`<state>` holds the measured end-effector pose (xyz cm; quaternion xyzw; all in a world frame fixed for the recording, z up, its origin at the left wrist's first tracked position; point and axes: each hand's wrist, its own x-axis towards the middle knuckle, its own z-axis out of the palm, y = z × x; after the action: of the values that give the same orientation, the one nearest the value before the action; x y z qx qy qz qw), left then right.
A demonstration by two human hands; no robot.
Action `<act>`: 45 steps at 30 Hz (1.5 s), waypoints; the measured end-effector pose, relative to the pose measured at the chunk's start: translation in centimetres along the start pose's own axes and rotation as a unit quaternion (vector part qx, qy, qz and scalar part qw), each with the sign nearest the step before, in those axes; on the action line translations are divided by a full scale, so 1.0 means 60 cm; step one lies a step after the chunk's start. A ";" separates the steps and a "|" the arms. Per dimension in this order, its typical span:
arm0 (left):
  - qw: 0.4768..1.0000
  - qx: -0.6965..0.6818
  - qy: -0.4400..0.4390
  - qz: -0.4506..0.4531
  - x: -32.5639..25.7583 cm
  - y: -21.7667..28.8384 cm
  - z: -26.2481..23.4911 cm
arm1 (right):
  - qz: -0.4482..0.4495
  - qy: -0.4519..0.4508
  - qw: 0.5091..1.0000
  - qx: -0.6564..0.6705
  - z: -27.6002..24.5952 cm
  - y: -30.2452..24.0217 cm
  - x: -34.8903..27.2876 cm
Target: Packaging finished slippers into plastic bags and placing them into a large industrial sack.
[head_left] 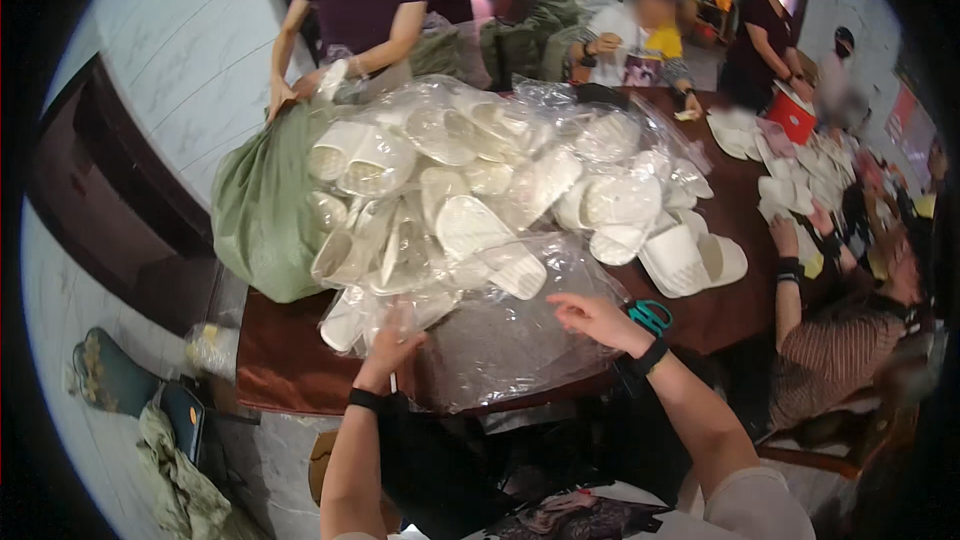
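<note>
- Head view looks down on a dark red-brown table (290, 360) heaped with white slippers (470, 225) sealed in clear plastic wrappers.
- Left hand (392, 348) is at the near edge of the heap, fingers curled and pinching the clear plastic bag (510, 340) beside a wrapped slipper (how tightly they close, I cannot tell).
- Right hand (597, 320) lies on the same plastic further right, fingers spread and nearly flat, gripping nothing that shows.
- Teal-handled scissors (651, 316) lie on the table just beside the right wrist.
- An olive-green sack (262, 205) bulges at the heap's left side, touching it.
- Two unwrapped slippers (695, 260) rest at the heap's right edge.
- Across the table a person in a dark purple top (358, 2) holds the sack's far end; others sit along the right side.
</note>
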<state>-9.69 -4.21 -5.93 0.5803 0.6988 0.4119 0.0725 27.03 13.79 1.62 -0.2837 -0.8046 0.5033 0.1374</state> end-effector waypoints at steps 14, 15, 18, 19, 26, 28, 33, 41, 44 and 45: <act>0.969 0.164 -0.111 0.150 -0.015 0.244 0.038 | -0.109 0.084 0.962 -0.236 0.059 0.084 -0.027; 0.942 0.176 -0.173 0.227 0.023 0.261 0.057 | -0.141 0.107 0.962 -0.209 0.048 0.081 -0.028; 0.896 0.332 -0.201 0.214 0.101 0.292 0.122 | -0.110 0.118 0.963 -0.214 0.018 0.094 -0.046; 0.892 0.356 -0.194 0.201 0.124 0.284 0.125 | -0.128 0.125 0.961 -0.210 0.016 0.094 -0.047; 0.886 0.456 -0.075 0.032 0.221 0.137 0.046 | -0.129 0.113 0.962 -0.211 0.034 0.092 -0.036; 0.857 0.515 -0.009 -0.014 0.213 0.075 0.043 | -0.145 0.122 0.960 -0.206 0.041 0.078 -0.031; 0.903 0.430 -0.016 -0.020 0.157 0.064 0.123 | -0.118 0.104 0.968 -0.198 0.039 0.079 -0.029; 0.944 0.308 -0.094 0.070 0.074 0.135 0.084 | -0.083 0.124 0.969 -0.197 0.021 0.088 -0.031; 0.884 0.445 -0.103 0.101 0.064 0.105 0.017 | -0.088 0.120 0.968 -0.202 0.034 0.094 -0.018; 0.877 0.463 -0.096 0.088 0.066 0.076 -0.006 | -0.118 0.137 0.958 -0.221 0.042 0.102 -0.018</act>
<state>-7.72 -1.00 -1.19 0.6432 0.7456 -0.0114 -0.1736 28.53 13.33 -4.91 -0.2762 -0.8969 0.2494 0.2390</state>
